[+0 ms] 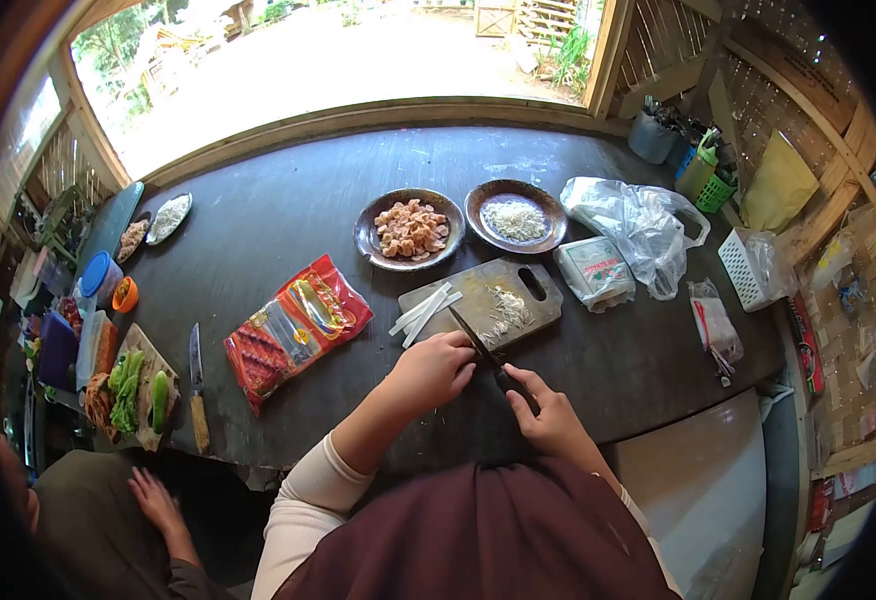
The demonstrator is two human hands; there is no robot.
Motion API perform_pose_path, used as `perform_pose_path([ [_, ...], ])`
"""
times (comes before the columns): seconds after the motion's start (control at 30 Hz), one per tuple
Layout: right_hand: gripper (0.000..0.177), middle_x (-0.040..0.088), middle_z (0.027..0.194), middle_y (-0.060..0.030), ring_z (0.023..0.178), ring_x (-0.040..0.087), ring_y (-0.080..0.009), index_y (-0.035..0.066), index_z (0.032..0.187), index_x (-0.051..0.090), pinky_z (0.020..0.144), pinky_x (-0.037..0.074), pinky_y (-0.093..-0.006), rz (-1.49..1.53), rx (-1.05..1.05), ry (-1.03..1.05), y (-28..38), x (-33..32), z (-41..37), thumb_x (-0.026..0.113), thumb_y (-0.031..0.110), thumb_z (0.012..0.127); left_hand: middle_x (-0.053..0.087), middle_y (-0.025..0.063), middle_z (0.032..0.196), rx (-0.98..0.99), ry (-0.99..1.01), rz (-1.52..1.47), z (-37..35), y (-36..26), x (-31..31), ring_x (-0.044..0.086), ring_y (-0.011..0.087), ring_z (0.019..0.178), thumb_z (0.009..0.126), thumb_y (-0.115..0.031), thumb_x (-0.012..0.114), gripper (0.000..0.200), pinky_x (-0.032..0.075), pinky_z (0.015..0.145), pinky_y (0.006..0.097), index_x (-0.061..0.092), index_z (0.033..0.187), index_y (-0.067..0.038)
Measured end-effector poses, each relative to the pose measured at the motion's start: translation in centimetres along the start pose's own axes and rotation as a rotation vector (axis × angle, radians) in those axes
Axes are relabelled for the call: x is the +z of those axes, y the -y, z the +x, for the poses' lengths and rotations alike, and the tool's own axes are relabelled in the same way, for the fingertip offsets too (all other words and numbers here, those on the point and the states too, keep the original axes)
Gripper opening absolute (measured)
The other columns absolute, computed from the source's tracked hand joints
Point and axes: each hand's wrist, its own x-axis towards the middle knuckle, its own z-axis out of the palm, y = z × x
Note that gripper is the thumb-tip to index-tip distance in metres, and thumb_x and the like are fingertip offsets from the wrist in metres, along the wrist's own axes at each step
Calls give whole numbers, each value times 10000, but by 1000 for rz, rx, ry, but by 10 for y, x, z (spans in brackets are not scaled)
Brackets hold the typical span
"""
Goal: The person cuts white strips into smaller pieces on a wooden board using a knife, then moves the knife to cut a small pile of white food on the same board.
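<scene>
My right hand grips the dark handle of a knife, whose blade points away from me over the board. Close to the blade's left side, my left hand is closed with curled fingers at the near edge of the cutting board. Whatever those fingers hold is hidden from this angle. Long white strips lie on the board's left part, just beyond my left hand. A heap of small, thin white pieces is spread to the right of the blade.
Behind the board are a plate of diced pinkish-brown pieces and a plate of white shreds. Plastic bags lie right; a red food packet lies left. Farther left are another knife, a cucumber and another person's hand.
</scene>
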Motion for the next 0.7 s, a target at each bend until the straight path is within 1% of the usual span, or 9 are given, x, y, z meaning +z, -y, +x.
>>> perform_pose_path([
  [0.1, 401, 665, 1024, -272, 986, 644, -435, 115, 1322, 554, 815, 518, -428, -9, -31, -7, 0, 0, -2, 590, 210, 934, 640, 116, 1089, 6, -13, 0, 0, 1, 1, 629, 302, 1005, 866, -158, 615, 224, 522, 857, 387, 695, 1027, -25],
  [0.2, 400, 664, 1040, -275, 993, 644, -433, 117, 1322, 555, 815, 521, -420, -13, 27, 16, 4, -2, -4, 588, 204, 933, 640, 114, 1096, 7, -12, 6, 0, -1, -1, 628, 298, 1014, 867, -164, 615, 227, 522, 863, 385, 696, 1027, -25],
  [0.27, 404, 662, 1063, -274, 1010, 639, -431, 110, 1324, 552, 827, 525, -409, -41, -15, -8, 4, -2, -6, 585, 199, 932, 641, 113, 1100, 5, -10, 8, 1, -2, -2, 627, 295, 1019, 868, -167, 615, 229, 521, 868, 384, 695, 1026, -23],
  [0.4, 404, 662, 1078, -272, 1026, 636, -428, 107, 1324, 552, 843, 526, -399, -23, -10, -7, 4, -2, -8, 586, 191, 930, 640, 113, 1100, 6, -11, 18, 0, 0, 0, 625, 294, 1024, 871, -173, 616, 230, 518, 875, 381, 696, 1027, -24],
  [0.47, 400, 662, 1072, -275, 1038, 634, -423, 94, 1317, 556, 854, 523, -397, 0, 69, 22, 10, -5, -8, 591, 177, 927, 640, 113, 1100, 21, -21, 22, 0, 1, 1, 625, 294, 1024, 871, -173, 618, 230, 517, 876, 381, 697, 1028, -25],
  [0.57, 391, 661, 1074, -279, 1048, 633, -418, 77, 1308, 560, 860, 519, -393, -3, 20, 26, 8, -7, -4, 592, 161, 927, 641, 115, 1102, 1, 0, 7, 0, 1, 0, 626, 296, 1022, 871, -175, 621, 228, 518, 874, 381, 699, 1020, -21],
  [0.7, 383, 665, 1065, -278, 1052, 636, -410, 66, 1301, 562, 862, 518, -384, 39, 59, 50, 8, -9, 6, 590, 156, 930, 646, 119, 1092, 6, -12, -5, 1, 1, 0, 627, 299, 1019, 872, -176, 623, 226, 518, 872, 381, 700, 1010, -14],
])
